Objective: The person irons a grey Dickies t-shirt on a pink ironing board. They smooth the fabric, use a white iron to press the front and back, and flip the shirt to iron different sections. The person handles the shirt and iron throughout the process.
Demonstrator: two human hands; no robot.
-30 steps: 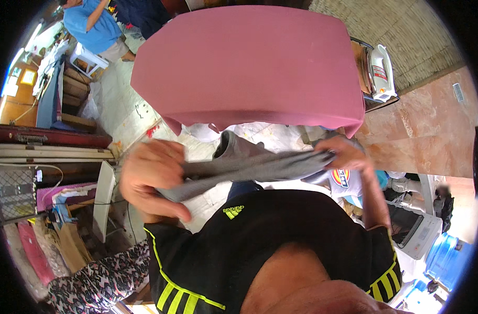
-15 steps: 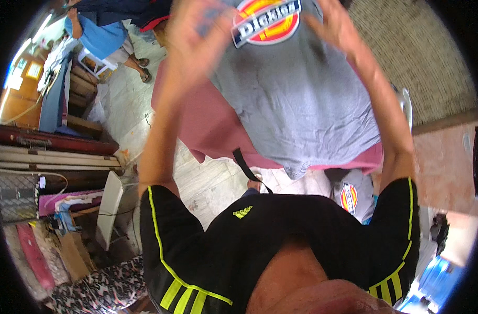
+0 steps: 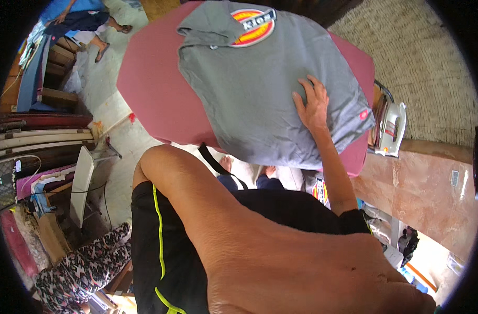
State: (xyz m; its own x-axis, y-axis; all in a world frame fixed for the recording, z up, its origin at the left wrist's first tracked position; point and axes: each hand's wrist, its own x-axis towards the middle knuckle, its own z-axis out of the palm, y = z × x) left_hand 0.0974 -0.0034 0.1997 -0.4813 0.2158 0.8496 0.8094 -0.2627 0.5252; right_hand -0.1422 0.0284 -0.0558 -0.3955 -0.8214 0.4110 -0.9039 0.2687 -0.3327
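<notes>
A grey T-shirt [image 3: 260,94] with a round red and yellow printed emblem lies spread over a maroon padded ironing board [image 3: 150,89]. Its far left part, by the sleeve, is folded over the emblem's edge. My right hand [image 3: 313,104] rests on the shirt's right half, palm down with fingers apart, holding nothing. Bent back toward me at the elbow, my left arm fills the near foreground. My left hand [image 3: 333,272] is very close to the camera at the lower edge; its fingers are hidden.
A white clothes iron [image 3: 391,128] stands at the board's right end. Below the board's near edge is another grey printed garment [image 3: 317,188]. A person in blue [image 3: 76,15] sits at the far left holding dark cloth. Fabric rolls [image 3: 19,240] stand at the left.
The shirt, held up by both hands before, now lies flat on the board. My right hand has come down onto it; my left hand has left it and swung up close to the camera.
</notes>
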